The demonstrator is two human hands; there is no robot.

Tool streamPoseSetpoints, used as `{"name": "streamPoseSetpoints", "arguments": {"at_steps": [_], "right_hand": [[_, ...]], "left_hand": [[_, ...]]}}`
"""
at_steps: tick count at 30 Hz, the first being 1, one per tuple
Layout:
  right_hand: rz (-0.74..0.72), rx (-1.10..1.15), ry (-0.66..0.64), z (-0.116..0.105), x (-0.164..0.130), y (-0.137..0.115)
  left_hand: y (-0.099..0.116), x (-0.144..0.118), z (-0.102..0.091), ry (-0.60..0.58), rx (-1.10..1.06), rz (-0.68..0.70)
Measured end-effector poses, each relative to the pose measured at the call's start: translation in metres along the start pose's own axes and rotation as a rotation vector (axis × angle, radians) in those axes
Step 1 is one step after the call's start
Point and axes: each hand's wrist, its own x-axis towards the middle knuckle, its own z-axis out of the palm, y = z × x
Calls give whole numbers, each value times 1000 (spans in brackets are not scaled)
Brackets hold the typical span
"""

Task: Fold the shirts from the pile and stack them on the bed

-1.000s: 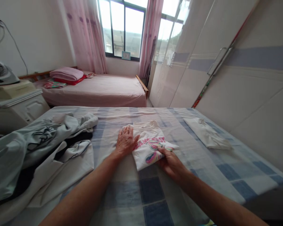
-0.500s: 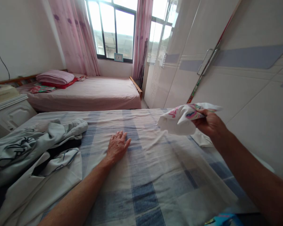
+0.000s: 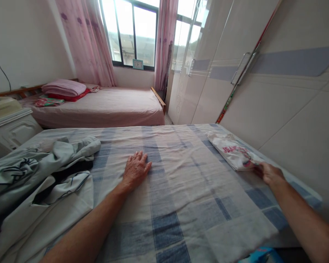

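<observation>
My left hand lies flat on the blue and white checked bedsheet, fingers spread, with nothing in it. On the right side of the bed, my right hand pinches the near end of a folded white garment with pink lettering, perhaps a T-shirt. The garment rests on the sheet near the bed's right edge. To the left of my left hand lies a loose pile: a pale grey garment with dark lettering, a white one with a dark-trimmed collar, and dark cloth between them.
White wardrobe doors stand close along the right side. A second bed with folded pink bedding is beyond, under the window. A white cabinet stands at left. Something bright blue shows at the bottom edge.
My right hand has lowered the white garment from the air onto the right side of the bed, moving right and down. My left hand has stayed in place.
</observation>
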Motion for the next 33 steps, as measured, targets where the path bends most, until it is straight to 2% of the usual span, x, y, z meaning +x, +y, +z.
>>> {"name": "streamPoseSetpoints", "arguments": {"at_steps": [3, 5, 6, 8, 10, 12, 15, 19, 22, 23, 26, 29, 31, 33], "right_hand": [[30, -70, 158, 3, -9, -4], [-75, -88, 138, 13, -17, -25], [-137, -88, 70, 22, -23, -38], [-257, -72, -147, 48, -43, -65], [-404, -54, -364, 81, -74, -88], [-602, -47, -497, 115, -110, -103], [-808, -157, -568, 154, -155, -112], [-997, -358, -553, 175, -177, -111], [-1060, -403, -538, 176, -172, -107], [-1070, -407, -535, 176, -170, -105], [-1092, -415, -523, 176, -166, -102], [-1103, -421, -519, 178, -167, -101], [-1101, -415, -516, 178, -169, -102], [-1095, -403, -507, 178, -169, -102]], "left_hand": [[0, 0, 0, -2, -11, -15], [1, -1, -1, -6, -30, -26], [2, -2, -2, -7, -43, -28], [2, -3, -4, -9, -69, -27], [1, -4, -5, -8, -92, -23], [0, -4, -5, -9, -107, -18], [0, -5, -2, -13, -118, -15], [-1, -4, -10, -6, -113, 12], [-17, -1, -45, 9, -81, -53], [-26, -1, -62, 57, -54, -156], [-67, -9, -118, 217, 29, -334], [-117, -30, -162, 291, 122, -580], [-148, -46, -178, 235, 187, -832], [-172, -60, -186, 128, 162, -991]]}}
